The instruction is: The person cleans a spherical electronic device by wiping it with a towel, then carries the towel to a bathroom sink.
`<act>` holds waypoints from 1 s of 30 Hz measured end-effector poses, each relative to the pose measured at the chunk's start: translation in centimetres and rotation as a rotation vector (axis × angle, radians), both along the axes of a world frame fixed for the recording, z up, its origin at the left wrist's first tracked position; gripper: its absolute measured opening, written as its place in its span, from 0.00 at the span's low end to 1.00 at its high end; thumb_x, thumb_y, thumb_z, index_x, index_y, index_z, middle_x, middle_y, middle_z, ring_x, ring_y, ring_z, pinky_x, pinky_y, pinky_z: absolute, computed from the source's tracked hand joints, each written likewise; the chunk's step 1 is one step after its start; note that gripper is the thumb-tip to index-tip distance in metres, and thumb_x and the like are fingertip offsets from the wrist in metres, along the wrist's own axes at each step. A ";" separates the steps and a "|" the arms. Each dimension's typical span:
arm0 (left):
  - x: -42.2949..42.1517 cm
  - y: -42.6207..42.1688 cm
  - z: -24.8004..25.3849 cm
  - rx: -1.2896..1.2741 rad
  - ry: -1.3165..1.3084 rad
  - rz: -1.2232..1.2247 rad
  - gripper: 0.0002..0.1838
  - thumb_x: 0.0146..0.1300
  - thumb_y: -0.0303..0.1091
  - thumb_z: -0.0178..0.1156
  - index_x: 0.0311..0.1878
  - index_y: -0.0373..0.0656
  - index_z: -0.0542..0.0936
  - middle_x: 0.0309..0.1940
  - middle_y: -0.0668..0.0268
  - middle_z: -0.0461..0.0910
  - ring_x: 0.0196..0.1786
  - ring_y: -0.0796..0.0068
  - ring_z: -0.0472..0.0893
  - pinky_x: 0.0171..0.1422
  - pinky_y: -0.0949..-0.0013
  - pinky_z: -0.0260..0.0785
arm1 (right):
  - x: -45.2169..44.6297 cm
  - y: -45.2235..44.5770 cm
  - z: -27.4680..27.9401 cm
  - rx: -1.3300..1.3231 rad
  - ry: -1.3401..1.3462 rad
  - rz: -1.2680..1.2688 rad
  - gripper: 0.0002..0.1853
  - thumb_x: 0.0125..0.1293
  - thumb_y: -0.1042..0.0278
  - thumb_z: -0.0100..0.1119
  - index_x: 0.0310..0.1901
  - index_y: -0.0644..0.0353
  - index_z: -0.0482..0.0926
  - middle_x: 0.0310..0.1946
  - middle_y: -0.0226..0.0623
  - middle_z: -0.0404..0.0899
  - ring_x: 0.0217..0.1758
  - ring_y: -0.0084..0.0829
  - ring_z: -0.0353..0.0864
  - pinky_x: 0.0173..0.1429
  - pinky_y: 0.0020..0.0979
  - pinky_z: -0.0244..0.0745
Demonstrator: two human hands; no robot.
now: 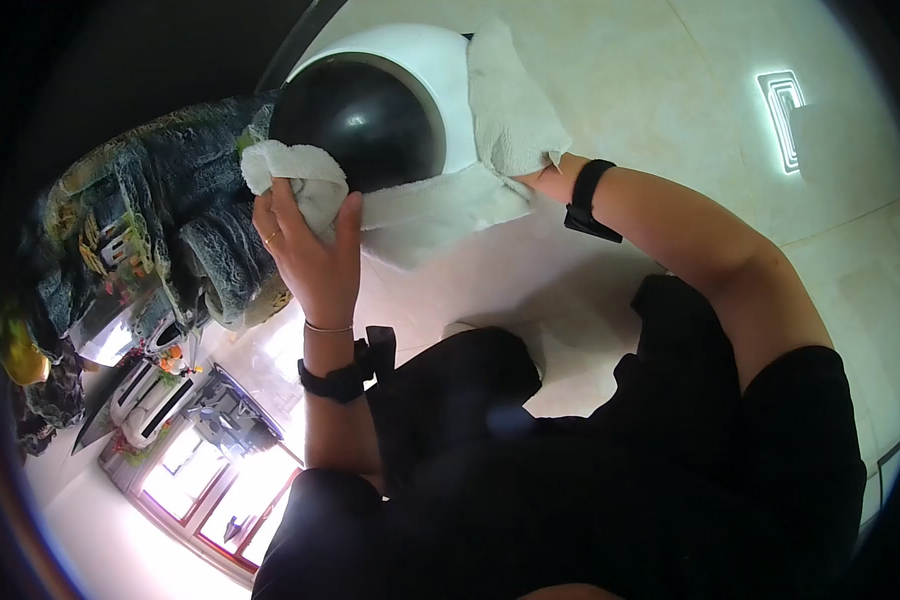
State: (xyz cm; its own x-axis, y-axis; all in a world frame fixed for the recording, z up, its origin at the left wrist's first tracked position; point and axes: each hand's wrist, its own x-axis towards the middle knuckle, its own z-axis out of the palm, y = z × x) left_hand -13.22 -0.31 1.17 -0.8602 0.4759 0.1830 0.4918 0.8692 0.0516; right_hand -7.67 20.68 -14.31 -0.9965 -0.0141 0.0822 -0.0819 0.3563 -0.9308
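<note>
My left hand (313,255) is closed on a bunched white cloth (315,190), thumb on one side and fingers on the other. The cloth is beside the lower left edge of a dark, glossy round panel (360,125) set in a smooth white rounded body (455,90). Another white cloth (510,105) is draped along the right side of that body, with a length running below the panel. My right hand (542,180) reaches to this draped cloth; only a little near the wrist shows, and its fingers are hidden.
A dark, rock-textured ornament (220,250) stands close on the left of my left hand. Pale floor tiles (660,90) lie beyond, reflecting a light. Lower left are a white sofa (150,405) and bright windows (220,500).
</note>
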 end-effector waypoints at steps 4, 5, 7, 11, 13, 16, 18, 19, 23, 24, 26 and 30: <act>-0.1 0.1 -0.2 -0.016 0.015 0.000 0.37 0.56 0.48 0.65 0.62 0.35 0.63 0.57 0.47 0.62 0.59 0.48 0.65 0.62 0.54 0.59 | 0.6 -0.2 0.0 0.013 -0.033 0.034 0.16 0.60 0.56 0.56 0.43 0.58 0.77 0.39 0.43 0.78 0.43 0.37 0.78 0.49 0.34 0.73; -0.2 0.1 -0.3 -0.016 0.031 0.002 0.37 0.55 0.47 0.65 0.62 0.35 0.63 0.57 0.46 0.63 0.59 0.48 0.65 0.62 0.54 0.59 | 0.7 -0.2 0.0 0.018 -0.036 0.044 0.16 0.60 0.56 0.56 0.44 0.58 0.77 0.39 0.43 0.78 0.43 0.37 0.78 0.49 0.33 0.73; -0.5 -0.3 -0.5 -0.005 0.043 -0.023 0.38 0.54 0.48 0.66 0.62 0.37 0.64 0.56 0.46 0.63 0.58 0.47 0.65 0.61 0.54 0.60 | 1.0 -0.3 -0.1 0.015 -0.058 0.063 0.16 0.60 0.56 0.56 0.44 0.58 0.77 0.39 0.43 0.78 0.43 0.37 0.78 0.49 0.33 0.73; -0.5 -0.1 -0.3 0.002 0.043 -0.022 0.39 0.53 0.48 0.67 0.63 0.37 0.64 0.56 0.45 0.63 0.58 0.46 0.66 0.59 0.54 0.62 | 1.8 -0.2 -0.7 -0.017 -0.116 0.100 0.17 0.61 0.55 0.57 0.44 0.58 0.77 0.39 0.43 0.78 0.43 0.36 0.78 0.49 0.33 0.73; -0.7 -0.2 -0.2 -0.012 0.058 -0.041 0.39 0.53 0.48 0.67 0.63 0.37 0.63 0.56 0.45 0.63 0.57 0.46 0.66 0.59 0.54 0.62 | 2.3 -0.3 -0.2 -0.056 -0.104 0.089 0.17 0.61 0.54 0.57 0.44 0.58 0.77 0.39 0.43 0.78 0.43 0.36 0.78 0.49 0.32 0.73; -0.5 -0.2 -0.3 -0.027 0.052 -0.033 0.39 0.53 0.47 0.67 0.63 0.37 0.63 0.55 0.46 0.63 0.57 0.46 0.66 0.59 0.54 0.62 | 1.8 -1.1 5.9 -0.031 -0.149 0.087 0.17 0.61 0.54 0.57 0.44 0.58 0.77 0.39 0.43 0.78 0.43 0.36 0.78 0.49 0.32 0.73; -0.6 -0.2 -0.4 -0.037 0.054 -0.027 0.40 0.52 0.48 0.67 0.64 0.37 0.62 0.56 0.46 0.63 0.58 0.46 0.66 0.59 0.54 0.61 | 1.0 -1.8 8.7 0.006 -0.181 0.077 0.18 0.61 0.53 0.57 0.44 0.58 0.77 0.39 0.43 0.78 0.44 0.36 0.78 0.50 0.31 0.73; -0.6 -0.2 -0.5 -0.040 0.052 -0.027 0.40 0.52 0.48 0.67 0.64 0.37 0.62 0.56 0.46 0.63 0.58 0.46 0.66 0.59 0.54 0.61 | 0.9 -1.9 8.4 -0.015 -0.112 0.056 0.17 0.61 0.53 0.57 0.40 0.60 0.75 0.35 0.44 0.77 0.40 0.39 0.77 0.46 0.33 0.73; -0.8 -0.4 -0.4 -0.042 0.067 -0.038 0.40 0.52 0.48 0.67 0.64 0.37 0.62 0.56 0.46 0.63 0.58 0.46 0.66 0.59 0.53 0.61 | 0.4 -2.2 1.9 -0.214 0.244 0.072 0.15 0.59 0.57 0.61 0.38 0.60 0.77 0.32 0.40 0.78 0.36 0.36 0.78 0.45 0.30 0.75; -0.7 -0.4 -0.4 -0.049 0.073 -0.041 0.40 0.52 0.48 0.67 0.64 0.37 0.63 0.56 0.46 0.63 0.58 0.46 0.66 0.60 0.53 0.61 | 0.7 -2.5 0.8 -0.806 0.107 0.105 0.12 0.59 0.59 0.60 0.38 0.59 0.78 0.32 0.38 0.79 0.36 0.34 0.78 0.44 0.30 0.75; -0.7 -0.4 -0.4 -0.051 0.068 -0.036 0.40 0.52 0.48 0.67 0.64 0.37 0.62 0.56 0.46 0.63 0.58 0.46 0.66 0.60 0.53 0.61 | 0.7 -2.4 -1.0 -1.393 -0.058 0.128 0.10 0.59 0.62 0.60 0.37 0.58 0.78 0.32 0.36 0.79 0.36 0.33 0.79 0.44 0.30 0.75; -0.7 -0.5 -0.6 -0.058 0.095 -0.049 0.41 0.52 0.48 0.67 0.64 0.38 0.62 0.56 0.46 0.63 0.58 0.47 0.66 0.59 0.54 0.61 | -0.5 -0.8 -2.1 -0.396 -0.267 0.161 0.08 0.60 0.65 0.58 0.37 0.58 0.79 0.34 0.34 0.80 0.37 0.31 0.79 0.45 0.30 0.75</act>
State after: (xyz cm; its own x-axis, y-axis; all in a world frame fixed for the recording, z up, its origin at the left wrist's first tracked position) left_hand -13.90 -0.84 0.55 -0.8158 0.5291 0.2336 0.5342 0.8441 -0.0465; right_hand -8.12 19.88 -16.40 -0.9713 -0.1890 -0.1447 0.1523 -0.0263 -0.9880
